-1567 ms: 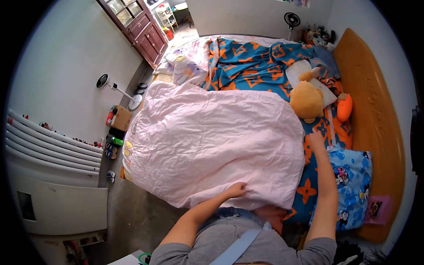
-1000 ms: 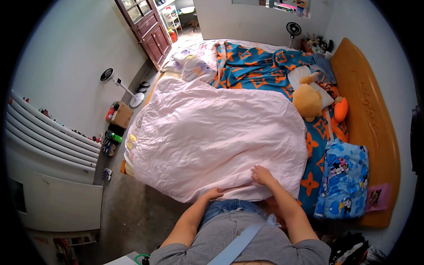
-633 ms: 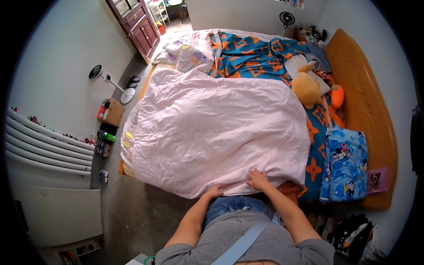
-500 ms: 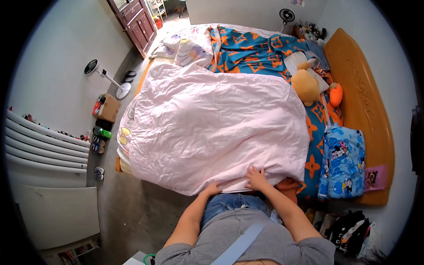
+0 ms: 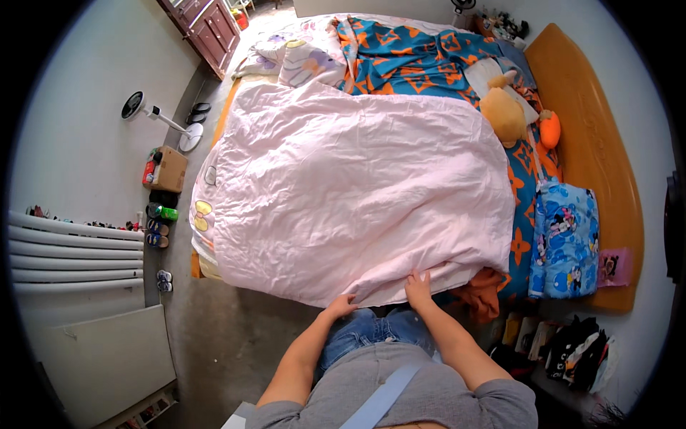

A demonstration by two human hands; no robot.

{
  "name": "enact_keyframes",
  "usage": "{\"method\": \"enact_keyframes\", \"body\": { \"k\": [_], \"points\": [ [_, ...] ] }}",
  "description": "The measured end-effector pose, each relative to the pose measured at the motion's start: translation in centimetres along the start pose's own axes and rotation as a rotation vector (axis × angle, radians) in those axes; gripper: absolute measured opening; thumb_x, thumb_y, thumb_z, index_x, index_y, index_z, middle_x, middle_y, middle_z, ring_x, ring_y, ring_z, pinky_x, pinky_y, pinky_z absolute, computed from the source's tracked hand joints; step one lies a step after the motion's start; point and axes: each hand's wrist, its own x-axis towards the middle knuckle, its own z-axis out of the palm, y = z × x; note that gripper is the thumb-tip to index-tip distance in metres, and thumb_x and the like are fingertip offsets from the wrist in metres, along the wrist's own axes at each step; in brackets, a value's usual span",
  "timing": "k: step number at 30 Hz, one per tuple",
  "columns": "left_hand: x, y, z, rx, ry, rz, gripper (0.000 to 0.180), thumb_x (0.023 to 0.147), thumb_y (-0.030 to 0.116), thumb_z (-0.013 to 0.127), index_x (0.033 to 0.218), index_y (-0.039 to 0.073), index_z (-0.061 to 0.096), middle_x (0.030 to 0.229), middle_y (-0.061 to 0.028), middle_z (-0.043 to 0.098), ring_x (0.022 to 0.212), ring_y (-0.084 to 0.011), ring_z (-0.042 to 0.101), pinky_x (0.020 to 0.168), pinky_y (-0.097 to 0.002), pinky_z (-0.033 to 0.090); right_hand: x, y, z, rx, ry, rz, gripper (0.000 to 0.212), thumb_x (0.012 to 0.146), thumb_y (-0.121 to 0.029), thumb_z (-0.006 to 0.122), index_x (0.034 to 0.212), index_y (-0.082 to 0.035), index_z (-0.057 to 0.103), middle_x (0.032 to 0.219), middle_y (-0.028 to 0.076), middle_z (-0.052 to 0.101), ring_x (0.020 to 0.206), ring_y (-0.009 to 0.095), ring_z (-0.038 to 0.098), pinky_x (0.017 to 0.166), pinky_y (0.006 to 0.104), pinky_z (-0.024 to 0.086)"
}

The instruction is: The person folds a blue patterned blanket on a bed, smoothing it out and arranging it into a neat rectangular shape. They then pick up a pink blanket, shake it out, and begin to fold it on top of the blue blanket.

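Note:
A pale pink quilt [image 5: 343, 193] covers most of the bed's near side, wrinkled, with its front edge hanging along the mattress edge before me. My left hand [image 5: 341, 305] is at that front edge, its fingers closed on the fabric; part of its grip is hidden. Further right, my right hand [image 5: 419, 289] lies on the quilt near a folded-over strip, fingers spread and pressing down on the cloth. An orange-brown cloth [image 5: 480, 293] bunches out under the quilt's right front corner.
A teal-and-orange blanket [image 5: 407, 61], a plush toy [image 5: 504, 118], an orange carrot-shaped toy [image 5: 549, 130] and a folded blue blanket [image 5: 564, 239] lie on the bed. The wooden headboard [image 5: 593, 157] stands right. A white fan [image 5: 191, 136] and a cardboard box [image 5: 170, 170] stand left.
My view has shifted, so the bed appears slightly higher. My right hand's fingers have drawn closer together at the quilt's front edge; the left stays near the same spot. More orange-brown cloth shows.

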Motion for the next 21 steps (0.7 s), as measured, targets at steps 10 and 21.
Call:
{"method": "enact_keyframes", "body": {
  "k": [10, 21],
  "points": [
    [-0.5, 1.4, 0.3, 0.023, 0.074, 0.059, 0.051, 0.074, 0.021, 0.061, 0.12, 0.001, 0.056, 0.11, -0.0178, 0.063, 0.101, -0.0284, 0.062, 0.088, -0.0347, 0.047, -1.3, 1.2, -0.7, 0.06, -0.08, 0.006, 0.025, 0.08, -0.02, 0.053, 0.097, -0.012, 0.071, 0.126, 0.002, 0.054, 0.132, 0.022, 0.032, 0.103, 0.0655, 0.017],
    [-5.6, 1.7, 3.8, 0.147, 0.102, 0.153, 0.048, 0.076, 0.021, 0.061, 0.119, 0.001, 0.058, 0.117, -0.0186, 0.06, 0.109, -0.0305, 0.057, 0.095, -0.0358, 0.044, -5.3, 3.9, -2.1, 0.082, 0.002, -0.034, 0.019, 0.08, -0.016, 0.052, 0.086, -0.011, 0.07, 0.1, 0.009, 0.062, 0.102, 0.026, 0.055, 0.097, 0.056, 0.029]
  ]
}}
